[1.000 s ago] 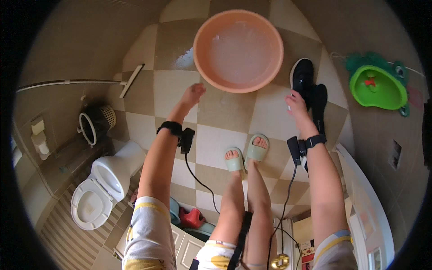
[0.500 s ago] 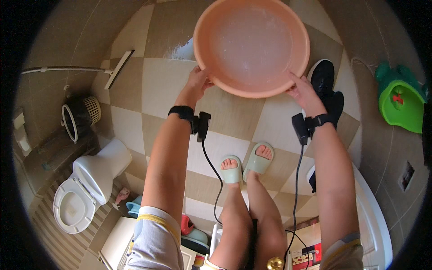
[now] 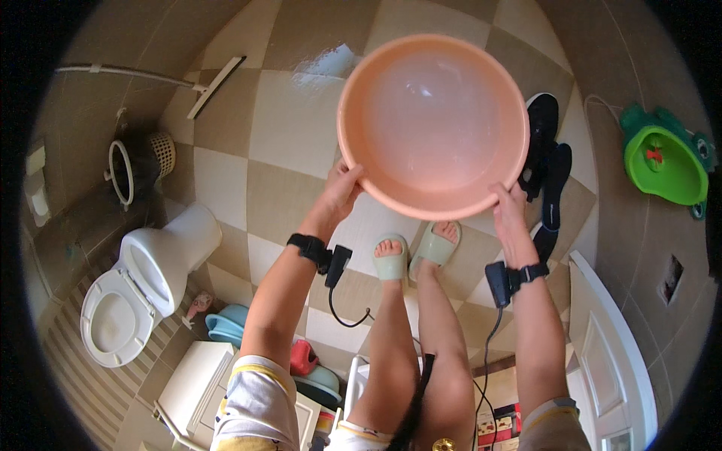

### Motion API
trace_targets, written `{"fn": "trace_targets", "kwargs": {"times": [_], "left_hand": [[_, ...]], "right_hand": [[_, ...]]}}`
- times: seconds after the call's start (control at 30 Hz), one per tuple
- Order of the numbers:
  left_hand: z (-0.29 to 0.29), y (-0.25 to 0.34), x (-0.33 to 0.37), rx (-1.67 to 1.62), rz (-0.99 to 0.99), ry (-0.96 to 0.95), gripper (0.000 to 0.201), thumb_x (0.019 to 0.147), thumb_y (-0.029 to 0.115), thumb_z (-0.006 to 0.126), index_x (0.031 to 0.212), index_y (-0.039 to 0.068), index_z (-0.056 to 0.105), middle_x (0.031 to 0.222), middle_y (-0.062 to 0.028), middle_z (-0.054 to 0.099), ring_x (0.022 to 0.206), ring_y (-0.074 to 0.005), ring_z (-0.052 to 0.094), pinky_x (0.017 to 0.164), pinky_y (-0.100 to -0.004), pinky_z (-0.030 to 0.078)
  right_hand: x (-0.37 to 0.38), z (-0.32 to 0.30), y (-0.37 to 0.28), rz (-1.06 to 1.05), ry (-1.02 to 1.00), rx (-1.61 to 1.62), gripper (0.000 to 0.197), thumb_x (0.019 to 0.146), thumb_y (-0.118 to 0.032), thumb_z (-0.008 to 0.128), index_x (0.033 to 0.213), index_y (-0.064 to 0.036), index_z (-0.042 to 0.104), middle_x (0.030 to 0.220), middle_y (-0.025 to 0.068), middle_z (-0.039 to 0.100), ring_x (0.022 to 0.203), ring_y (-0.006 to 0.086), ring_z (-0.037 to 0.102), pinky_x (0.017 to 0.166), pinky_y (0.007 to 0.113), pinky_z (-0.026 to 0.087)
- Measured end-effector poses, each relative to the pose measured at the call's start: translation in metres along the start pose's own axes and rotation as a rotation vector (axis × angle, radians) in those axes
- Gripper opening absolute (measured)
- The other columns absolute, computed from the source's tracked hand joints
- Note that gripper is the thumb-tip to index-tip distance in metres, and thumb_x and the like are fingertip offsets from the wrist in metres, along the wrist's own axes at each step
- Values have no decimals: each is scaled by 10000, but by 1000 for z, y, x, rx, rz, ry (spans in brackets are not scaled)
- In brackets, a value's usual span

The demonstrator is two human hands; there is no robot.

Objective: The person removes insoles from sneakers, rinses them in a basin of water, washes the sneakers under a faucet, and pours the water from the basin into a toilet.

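A round peach-pink basin (image 3: 353,124) with cloudy, whitish water in it is in front of me. My left hand (image 3: 343,189) grips its near-left rim, thumb over the edge. On the near-right rim my right hand (image 3: 510,209) is closed in the same way. The fingers under the rim are partly hidden. Each wrist wears a black strap with a small black box and a cable. Whether the basin touches the floor or is held just above it, I cannot tell.
Dark shoes (image 3: 555,180) lie right of the basin. At the left are a floor squeegee (image 3: 218,84), a waste bin (image 3: 124,171) and a white toilet (image 3: 154,274) with its lid raised. A green urinal (image 3: 665,169) hangs on the right wall, near a white door (image 3: 609,346). Wet tile (image 3: 327,64) shines beyond.
The basin has come nearer to me and a little to the right, both hands still on its rim. My arms have drawn back, and the view has shifted slightly.
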State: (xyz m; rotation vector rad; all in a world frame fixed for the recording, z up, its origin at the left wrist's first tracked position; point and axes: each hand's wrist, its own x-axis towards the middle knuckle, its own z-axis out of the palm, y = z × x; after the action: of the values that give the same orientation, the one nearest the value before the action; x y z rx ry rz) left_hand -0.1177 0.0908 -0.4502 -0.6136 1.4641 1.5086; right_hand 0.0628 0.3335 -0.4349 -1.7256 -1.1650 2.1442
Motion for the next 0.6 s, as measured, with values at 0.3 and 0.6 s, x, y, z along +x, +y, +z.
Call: {"fn": "trace_targets", "kwargs": {"times": [0.3,0.6], "left_hand": [[-53,-54,-149,43,-67,15,306,786,48,527,1086,16,475,988,-49,568,889,-140,563,765,-291,489],[-96,-121,-236,-30,-114,77,283,768,25,500,1050,3,497,965,-53,574,837,-146,573,723,-290,496]], "right_hand": [[-143,-43,45,100,11,-10,297,700,7,562,988,22,491,935,63,540,837,145,513,747,269,421],[-226,-81,108,250,9,-95,286,699,3,561,979,-2,500,924,60,543,776,137,529,673,267,448]]}}
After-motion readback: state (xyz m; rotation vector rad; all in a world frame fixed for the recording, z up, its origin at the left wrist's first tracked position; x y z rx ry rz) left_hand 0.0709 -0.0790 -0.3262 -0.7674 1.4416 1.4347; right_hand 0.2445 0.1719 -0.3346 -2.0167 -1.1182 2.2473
